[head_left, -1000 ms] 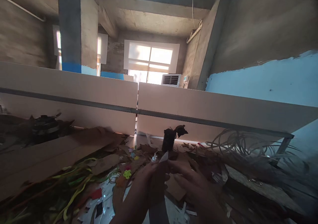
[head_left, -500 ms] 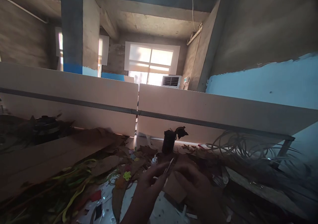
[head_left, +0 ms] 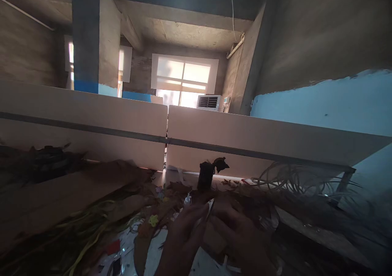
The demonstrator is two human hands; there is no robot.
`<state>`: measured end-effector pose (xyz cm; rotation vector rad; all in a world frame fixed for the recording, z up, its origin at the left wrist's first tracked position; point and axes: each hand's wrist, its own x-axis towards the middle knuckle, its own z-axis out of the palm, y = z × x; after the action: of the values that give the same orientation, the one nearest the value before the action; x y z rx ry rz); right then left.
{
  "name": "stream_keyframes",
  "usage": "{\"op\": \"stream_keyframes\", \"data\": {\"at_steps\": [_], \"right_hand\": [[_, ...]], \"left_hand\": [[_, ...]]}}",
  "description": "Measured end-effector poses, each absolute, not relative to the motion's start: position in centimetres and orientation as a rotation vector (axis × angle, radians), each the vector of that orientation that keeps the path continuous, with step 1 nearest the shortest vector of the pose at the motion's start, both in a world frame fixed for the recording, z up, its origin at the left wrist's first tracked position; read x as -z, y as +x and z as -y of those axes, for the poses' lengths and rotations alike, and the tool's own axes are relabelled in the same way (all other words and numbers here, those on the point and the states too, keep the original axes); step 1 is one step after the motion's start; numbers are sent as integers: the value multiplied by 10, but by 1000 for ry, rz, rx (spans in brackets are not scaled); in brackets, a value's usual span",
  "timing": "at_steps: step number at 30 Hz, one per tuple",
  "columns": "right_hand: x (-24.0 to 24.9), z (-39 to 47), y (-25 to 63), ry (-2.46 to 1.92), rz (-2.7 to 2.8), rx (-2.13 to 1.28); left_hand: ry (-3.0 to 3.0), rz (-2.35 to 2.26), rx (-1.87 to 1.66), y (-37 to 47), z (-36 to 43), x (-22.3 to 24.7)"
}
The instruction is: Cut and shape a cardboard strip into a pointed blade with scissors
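My left hand [head_left: 186,229] is closed, its thumb and fingertips pinched around a small pale pointed piece [head_left: 210,203]. My right hand [head_left: 239,227] is close beside it, fingers bent in toward the same piece. Shadow hides whether its fingertips hold anything. Below the hands, between the wrists, lies a brown flat piece [head_left: 216,240]. A small white bottle with a nozzle tip [head_left: 188,199] stands just beyond my left hand. A yellow flower-shaped piece [head_left: 153,220] lies to the left of it.
Behind the hands stands a dark cylindrical container [head_left: 206,174]. Green and yellow strips [head_left: 88,235] pile up at left; pale looped strands [head_left: 275,176] lie at right. A white partition [head_left: 260,135] closes off the far side.
My hands have drawn closer together, and the pale piece now shows between both sets of fingertips. The whole view has shifted slightly and is darker at the bottom.
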<state>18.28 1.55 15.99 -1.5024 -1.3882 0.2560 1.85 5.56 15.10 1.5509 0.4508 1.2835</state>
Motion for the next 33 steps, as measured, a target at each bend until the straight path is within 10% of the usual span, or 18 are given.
{"op": "stream_keyframes", "data": {"at_steps": [33], "right_hand": [[-158,-11,180,-1494,1378,-421]], "left_hand": [[1800,-702,-1145,23,-55,-149]]}}
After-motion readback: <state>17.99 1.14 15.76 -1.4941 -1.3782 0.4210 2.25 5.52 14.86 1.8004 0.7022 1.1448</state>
